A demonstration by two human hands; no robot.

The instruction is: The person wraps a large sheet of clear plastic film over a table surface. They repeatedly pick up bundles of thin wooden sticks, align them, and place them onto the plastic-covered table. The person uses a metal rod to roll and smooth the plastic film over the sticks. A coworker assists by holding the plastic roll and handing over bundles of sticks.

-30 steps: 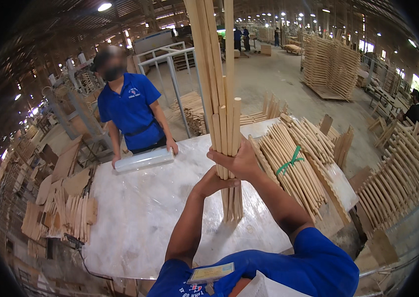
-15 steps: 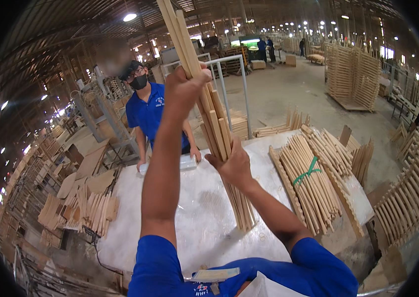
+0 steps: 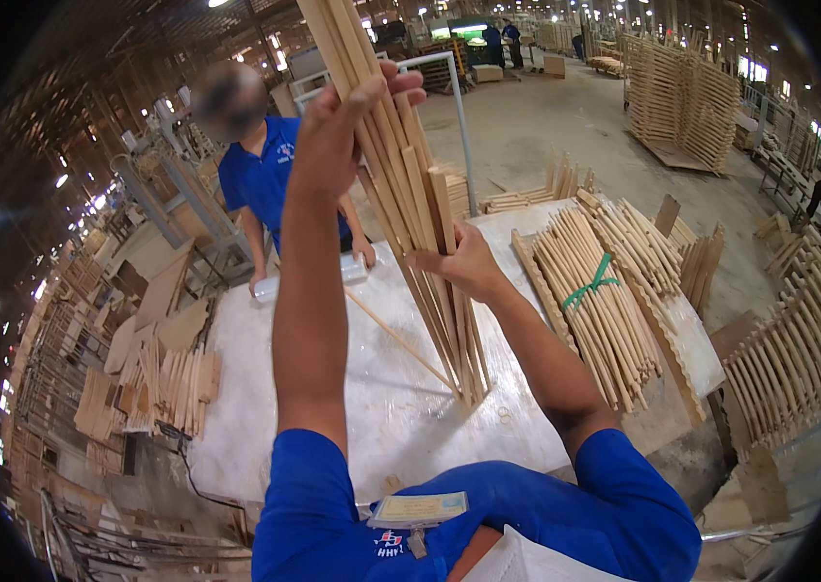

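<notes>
A bundle of long, thin wooden sticks [image 3: 386,155] stands tilted on the white tabletop [image 3: 275,388], its lower ends resting there and its top leaning away to the left. My left hand [image 3: 347,126] is wrapped round the upper part, with some fingertips showing past the far side. Lower down, my right hand [image 3: 469,264] grips the same bundle, thumb across the front. Some shorter pieces end between my two hands. One single stick [image 3: 396,335] slants away from the bundle's foot toward the far left, apart from the others.
Across the table a person in a blue shirt [image 3: 260,175] has both hands at a clear plastic roll [image 3: 318,279]. At the right lie sticks tied with a green strap [image 3: 590,281], beside notched wooden rails [image 3: 677,373]. More wood pieces [image 3: 168,383] are stacked at the left.
A single stick has splayed out from the bundle to the left. The sticks are more fanned, and my left hand's fingers have loosened somewhat. The whole view has shifted, so things appear higher.
</notes>
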